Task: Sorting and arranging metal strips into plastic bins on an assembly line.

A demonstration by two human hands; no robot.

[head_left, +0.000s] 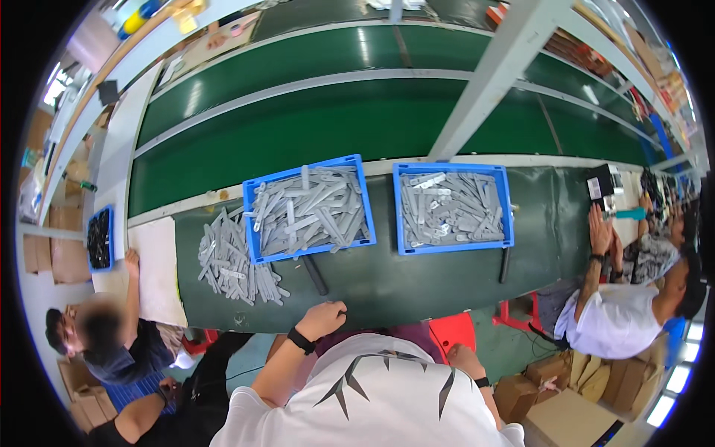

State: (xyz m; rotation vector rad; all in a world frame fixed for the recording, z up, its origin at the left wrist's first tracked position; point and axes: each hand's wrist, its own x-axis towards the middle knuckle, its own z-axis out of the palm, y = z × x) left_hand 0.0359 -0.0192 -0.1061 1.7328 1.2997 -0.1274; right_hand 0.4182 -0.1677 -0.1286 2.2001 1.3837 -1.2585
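Resting my left hand (322, 319), fingers curled together, by the near edge of the table (421, 281), I face the black bar (314, 276) just beyond, long axis pointing away, my right hand (465, 361) farther, its fingers unclear.

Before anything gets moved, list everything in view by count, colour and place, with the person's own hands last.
Left tray: one, blue, bench
Right tray: one, blue, bench
Strips: too many to count, grey, in both trays and loose left of the left tray
Rods: two, black, near side of trays
Bin: one, blue, far left
Bench: one, dark green, centre
Belt: green, beyond bench
Post: one, pale grey, beyond right tray
Cartons: several, brown, lower corners
Co-workers: at least three, mixed clothing, both sides
Left hand: one, black wristband, bench's near edge
Right hand: one, black wristband, below bench edge
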